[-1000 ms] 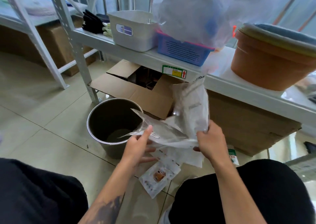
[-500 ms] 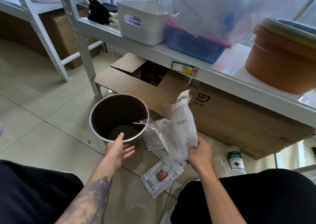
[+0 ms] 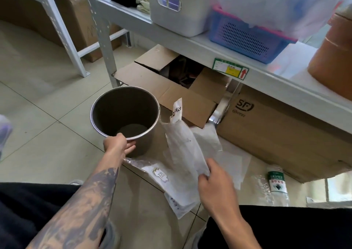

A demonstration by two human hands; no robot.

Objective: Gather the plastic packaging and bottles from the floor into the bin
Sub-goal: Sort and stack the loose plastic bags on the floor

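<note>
A round metal bin [image 3: 106, 123] stands on the tiled floor in front of me. My left hand [image 3: 119, 145] grips its near rim. My right hand [image 3: 215, 180] pinches a bunch of white and clear plastic packaging [image 3: 182, 146], held upright just right of the bin. More plastic bags [image 3: 171, 184] lie on the floor under it. A clear water bottle [image 3: 276, 184] with a green label lies on the floor at the right, beside my right knee.
A metal shelf rack [image 3: 190, 45] stands behind the bin, with a white box, a blue basket and an orange pot on it. An open cardboard box [image 3: 152, 79] and a closed SF carton [image 3: 276, 127] sit under the shelf. My dark-clothed knees frame the bottom.
My left hand let go of the packaging and moved to the bin's rim. My right hand lowered the bundle of bags. The camera moved closer to the floor.
</note>
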